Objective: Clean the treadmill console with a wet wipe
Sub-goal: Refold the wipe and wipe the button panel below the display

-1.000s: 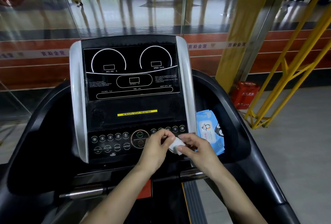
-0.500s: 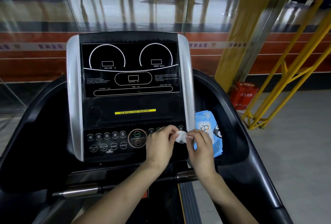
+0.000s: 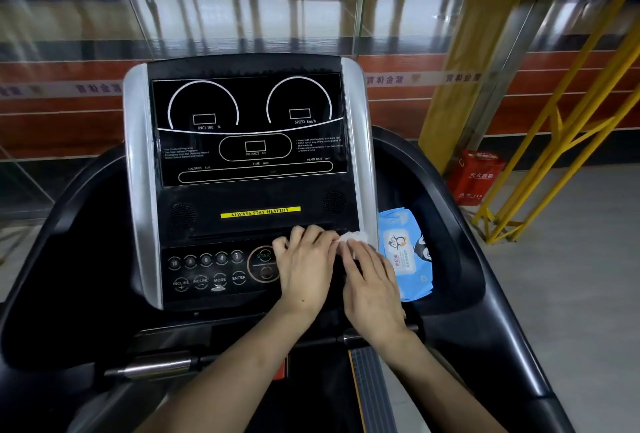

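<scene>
The black treadmill console (image 3: 249,141) with silver side strips fills the middle of the head view. A small bunched white wet wipe (image 3: 355,237) sits over the right end of the button panel, pinched between both hands. My left hand (image 3: 304,266) covers the buttons right of the START dial and grips the wipe's left edge. My right hand (image 3: 370,280) holds the wipe from below and right. The right-hand buttons are hidden under my hands.
A blue wet wipe pack (image 3: 403,252) lies in the right tray beside the console. Black handrails (image 3: 460,242) curve around both sides. A red box (image 3: 476,178) and yellow metal frame (image 3: 561,141) stand on the floor to the right. Glass wall behind.
Both hands have risen with the wipe from below the button panel to its upper right edge. The wipe looks more stretched out between my fingers.
</scene>
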